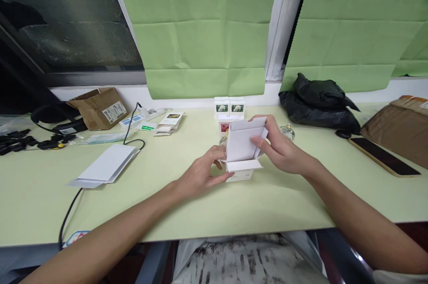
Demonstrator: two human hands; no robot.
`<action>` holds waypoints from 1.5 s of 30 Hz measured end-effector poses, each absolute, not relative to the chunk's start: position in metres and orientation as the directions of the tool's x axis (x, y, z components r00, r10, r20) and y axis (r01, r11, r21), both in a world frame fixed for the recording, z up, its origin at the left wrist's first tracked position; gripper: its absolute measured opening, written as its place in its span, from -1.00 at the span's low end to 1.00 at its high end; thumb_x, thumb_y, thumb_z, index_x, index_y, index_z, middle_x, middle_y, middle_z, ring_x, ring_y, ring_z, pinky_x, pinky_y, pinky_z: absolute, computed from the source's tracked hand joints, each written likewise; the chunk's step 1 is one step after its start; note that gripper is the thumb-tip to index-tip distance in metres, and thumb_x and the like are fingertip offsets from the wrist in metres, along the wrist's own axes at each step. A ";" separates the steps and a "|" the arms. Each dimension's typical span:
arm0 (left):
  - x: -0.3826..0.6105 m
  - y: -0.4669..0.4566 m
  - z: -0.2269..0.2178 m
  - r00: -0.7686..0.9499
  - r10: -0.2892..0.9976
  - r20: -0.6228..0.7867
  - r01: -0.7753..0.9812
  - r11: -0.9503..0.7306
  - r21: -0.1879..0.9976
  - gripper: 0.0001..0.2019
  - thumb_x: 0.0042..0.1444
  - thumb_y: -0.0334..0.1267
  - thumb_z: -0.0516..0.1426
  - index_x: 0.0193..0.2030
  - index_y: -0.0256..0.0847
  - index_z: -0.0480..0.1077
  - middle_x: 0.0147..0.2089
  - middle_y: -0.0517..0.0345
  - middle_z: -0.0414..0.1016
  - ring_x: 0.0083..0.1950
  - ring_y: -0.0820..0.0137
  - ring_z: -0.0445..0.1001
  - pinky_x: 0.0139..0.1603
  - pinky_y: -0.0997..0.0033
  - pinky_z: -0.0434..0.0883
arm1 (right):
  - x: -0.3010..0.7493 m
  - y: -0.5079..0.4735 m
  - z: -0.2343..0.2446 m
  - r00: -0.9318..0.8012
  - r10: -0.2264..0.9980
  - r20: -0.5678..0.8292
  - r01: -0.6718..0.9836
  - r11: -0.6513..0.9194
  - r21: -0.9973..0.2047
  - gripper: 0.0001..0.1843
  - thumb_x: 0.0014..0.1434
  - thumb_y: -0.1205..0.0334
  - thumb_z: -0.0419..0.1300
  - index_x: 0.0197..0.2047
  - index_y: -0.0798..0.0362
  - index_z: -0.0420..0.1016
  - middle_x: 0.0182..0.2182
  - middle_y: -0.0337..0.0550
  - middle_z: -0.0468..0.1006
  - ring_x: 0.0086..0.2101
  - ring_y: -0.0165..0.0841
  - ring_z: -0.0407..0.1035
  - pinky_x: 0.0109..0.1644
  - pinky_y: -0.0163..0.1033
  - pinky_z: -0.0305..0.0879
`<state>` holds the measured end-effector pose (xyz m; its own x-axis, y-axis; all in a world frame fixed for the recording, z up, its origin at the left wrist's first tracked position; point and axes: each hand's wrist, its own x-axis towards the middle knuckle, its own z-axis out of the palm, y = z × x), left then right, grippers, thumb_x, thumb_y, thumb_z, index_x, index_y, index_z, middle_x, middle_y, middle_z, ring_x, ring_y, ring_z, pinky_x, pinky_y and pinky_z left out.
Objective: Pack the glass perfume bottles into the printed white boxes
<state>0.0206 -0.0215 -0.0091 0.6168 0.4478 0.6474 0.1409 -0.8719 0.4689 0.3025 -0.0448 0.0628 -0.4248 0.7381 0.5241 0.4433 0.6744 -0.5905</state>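
A small white cardboard box (239, 176), with faint print on its front, stands on the table before me. My left hand (204, 169) grips its left side between thumb and fingers. From the box top rises a folded white cardboard piece (240, 143) with bent edges; whether it is joined to the box I cannot tell. My right hand (280, 149) pinches this piece at its right edge, thumb on the near face. Close behind stands a white box with a red picture (224, 129), partly covered. A glass bottle (287, 132) shows beyond my right hand.
Two white boxes with flower pictures (229, 108) stand by the wall. At left lie flattened white cardboard (105, 166), folded small cartons (169, 123), a black cable (72, 206) and an opened brown box (98, 109). A black bag (317, 103), phone (384, 155) and brown carton (397, 128) are at right.
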 end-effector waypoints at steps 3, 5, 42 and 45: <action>0.020 -0.020 -0.012 0.621 0.429 0.656 0.134 -0.883 0.451 -0.57 0.30 -0.34 0.31 0.19 -0.05 0.24 0.14 -0.03 0.46 0.03 0.32 0.54 -0.10 0.30 0.59 | 0.298 -0.047 0.062 -0.457 0.722 0.519 0.457 0.691 -0.560 -0.60 0.54 0.00 0.04 0.36 -0.15 0.16 0.11 0.00 0.46 -0.04 -0.09 0.43 -0.03 -0.02 0.46; 0.019 -0.019 -0.016 0.602 0.443 0.664 0.132 -0.876 0.464 -0.50 0.29 -0.33 0.32 0.22 -0.03 0.16 0.17 -0.03 0.44 -0.01 0.34 0.54 -0.12 0.28 0.60 | 0.296 -0.048 0.063 -0.472 0.715 0.516 0.448 0.699 -0.558 -0.58 0.54 0.02 0.05 0.39 -0.18 0.18 0.07 -0.02 0.49 -0.09 -0.11 0.44 -0.08 -0.04 0.46; 0.017 -0.018 -0.030 0.563 0.453 0.692 0.191 -0.885 0.424 -0.16 0.29 -0.27 0.34 0.49 0.04 -0.12 0.29 -0.13 0.28 -0.12 0.40 0.53 -0.14 0.19 0.64 | 0.300 -0.053 0.094 -0.577 0.598 0.556 0.503 0.797 -0.335 -0.80 0.41 0.20 0.26 0.07 -0.14 0.42 0.03 -0.02 0.54 -0.03 -0.04 0.47 -0.03 0.04 0.44; 0.018 -0.018 -0.030 0.557 0.453 0.696 0.178 -0.883 0.433 -0.16 0.28 -0.29 0.34 0.48 0.02 -0.11 0.25 -0.10 0.30 -0.13 0.41 0.52 -0.14 0.21 0.63 | 0.299 -0.054 0.095 -0.606 0.583 0.541 0.531 0.803 -0.270 -0.81 0.44 0.24 0.20 0.09 -0.15 0.46 0.15 -0.02 0.52 0.01 -0.05 0.50 -0.06 -0.01 0.47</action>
